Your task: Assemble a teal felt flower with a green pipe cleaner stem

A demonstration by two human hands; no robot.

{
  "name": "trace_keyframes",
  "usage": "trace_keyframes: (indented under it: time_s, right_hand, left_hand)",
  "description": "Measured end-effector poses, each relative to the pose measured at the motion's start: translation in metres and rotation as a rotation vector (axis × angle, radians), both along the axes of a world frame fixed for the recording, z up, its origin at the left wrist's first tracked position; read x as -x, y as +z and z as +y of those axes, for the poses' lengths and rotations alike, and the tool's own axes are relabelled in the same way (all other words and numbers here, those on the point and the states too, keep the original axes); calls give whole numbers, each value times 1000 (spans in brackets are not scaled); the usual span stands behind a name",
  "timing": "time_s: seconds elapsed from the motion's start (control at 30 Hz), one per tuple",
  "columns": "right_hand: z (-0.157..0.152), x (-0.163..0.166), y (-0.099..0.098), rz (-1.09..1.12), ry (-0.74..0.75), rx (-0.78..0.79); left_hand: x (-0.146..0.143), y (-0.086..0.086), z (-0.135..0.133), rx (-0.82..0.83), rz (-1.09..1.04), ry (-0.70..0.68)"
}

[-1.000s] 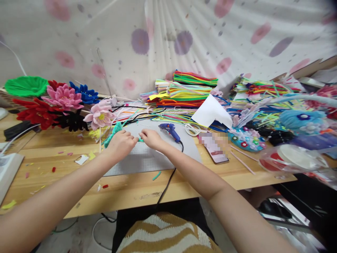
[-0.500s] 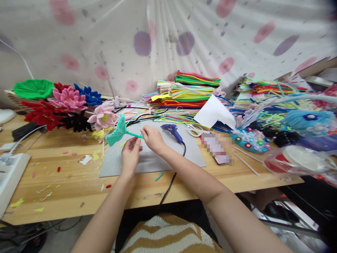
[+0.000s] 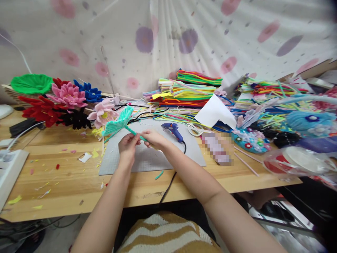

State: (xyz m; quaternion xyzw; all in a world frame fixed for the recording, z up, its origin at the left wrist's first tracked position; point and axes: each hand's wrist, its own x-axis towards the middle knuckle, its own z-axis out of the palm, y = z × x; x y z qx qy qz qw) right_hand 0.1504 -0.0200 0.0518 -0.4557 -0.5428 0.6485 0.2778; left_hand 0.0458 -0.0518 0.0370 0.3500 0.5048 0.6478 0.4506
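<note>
A mint-green fuzzy pipe-cleaner leaf [image 3: 118, 122], shaped like a fan on a stem, is held above the grey mat [image 3: 168, 160]. My left hand [image 3: 128, 146] pinches its stem [image 3: 131, 131] below the head. Close beside it, my right hand [image 3: 152, 139] grips the stem's lower end between thumb and fingers. The head points to the upper left. A blue glue gun [image 3: 172, 130] lies on the mat to the right of my hands, its black cord running off the table's front.
Pipe-cleaner flowers [image 3: 67, 95] stand at the left, behind a white power strip [image 3: 13, 177]. Pipe-cleaner bundles [image 3: 189, 89] are stacked at the back. White scissors [image 3: 195, 130] and a white paper [image 3: 214, 111] lie right of the mat. A short green offcut [image 3: 159, 175] sits in front.
My left hand has risen from below the stem and now grips it. The leaf has turned, its stem sloping down to the right, and my right hand has lowered slightly.
</note>
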Motion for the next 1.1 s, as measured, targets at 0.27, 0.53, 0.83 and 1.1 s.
trace_keyframes:
  time_s: [0.27,0.53,0.83,1.1]
  right_hand:
    - [5,-7,5,234,131,404]
    - [2,-15,-9,325,113,241]
    - [-1,-24,-16,197,36,-223]
    - [-8,-29,-31,-327,-6,-791]
  left_hand:
    - [9,-5,5,-97,89,-119]
    - [9,0,9,31,97,-92]
    - [4,8,10,239,-48,-107]
    - [-4,-4,25,195,116,58]
